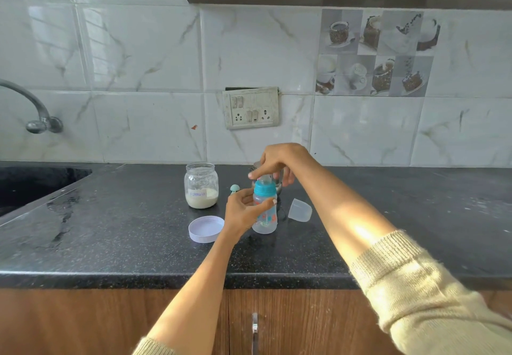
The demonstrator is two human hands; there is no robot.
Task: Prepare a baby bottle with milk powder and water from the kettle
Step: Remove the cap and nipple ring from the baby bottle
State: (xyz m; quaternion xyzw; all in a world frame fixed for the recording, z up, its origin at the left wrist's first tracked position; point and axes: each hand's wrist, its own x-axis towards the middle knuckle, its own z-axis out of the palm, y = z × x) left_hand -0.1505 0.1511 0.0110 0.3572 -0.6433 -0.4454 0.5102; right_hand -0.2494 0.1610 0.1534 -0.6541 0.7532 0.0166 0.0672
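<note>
A clear baby bottle (pixel 266 220) with a blue collar and teat stands upright on the black counter (pixel 124 230). My left hand (pixel 243 212) is wrapped around its body. My right hand (pixel 279 163) hovers over the top, fingers pinching at the teat. Left of the bottle stands an open glass jar (pixel 201 185) labelled "Formula", partly filled with white powder. Its white lid (pixel 205 228) lies upside down in front of it. The bottle's clear cap (pixel 300 210) lies on its side to the right. A metal vessel (pixel 278 185) is mostly hidden behind the bottle and my right hand.
A small pale-green spoon handle (pixel 234 188) pokes up behind my left hand. A sink (pixel 33 185) with a wall tap (pixel 36 113) is at the far left. A switch and socket panel (pixel 250 107) is on the tiled wall. Wooden cabinet doors (pixel 277 324) sit below the counter edge.
</note>
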